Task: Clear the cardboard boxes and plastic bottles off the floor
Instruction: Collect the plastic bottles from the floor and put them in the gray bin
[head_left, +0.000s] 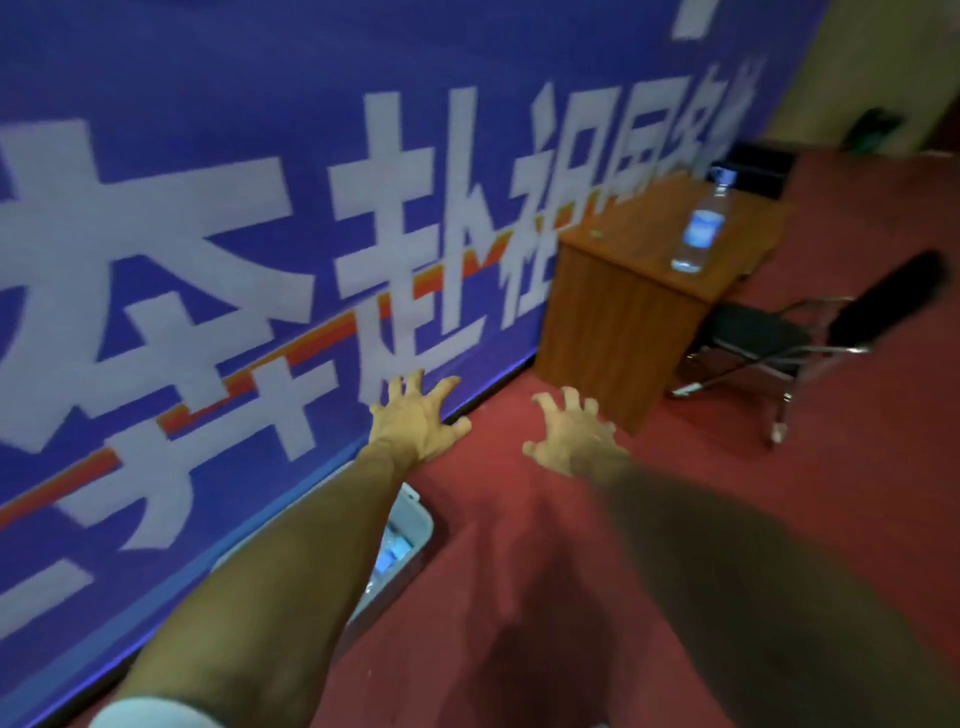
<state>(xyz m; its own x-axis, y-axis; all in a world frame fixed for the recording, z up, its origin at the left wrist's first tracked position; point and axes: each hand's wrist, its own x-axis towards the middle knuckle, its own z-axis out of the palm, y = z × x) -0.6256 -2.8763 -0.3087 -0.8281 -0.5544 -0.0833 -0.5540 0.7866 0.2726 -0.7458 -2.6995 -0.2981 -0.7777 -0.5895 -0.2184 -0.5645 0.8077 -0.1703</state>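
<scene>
Frame motion-blurred. Pale plastic bin (415, 538), nearer the camera than the wooden desk (623, 291), sits against the foot of the blue banner (208, 208), partly hidden under the left forearm. Bluish-labelled items are inside, too blurred to name.

Left hand (421, 415) and right hand (571, 436) both reach toward the desk, fingers splayed apart, holding nothing, over the red carpet (519, 571), well short of the desk.

Plastic bottle (698, 228) is clear with a blue label. It stands upright on the desk top near the edge on the chair side, not on the floor.

Black folding chair (779, 338) is just right of the desk. Dark box (753, 161) is behind the desk, detail unclear.
</scene>
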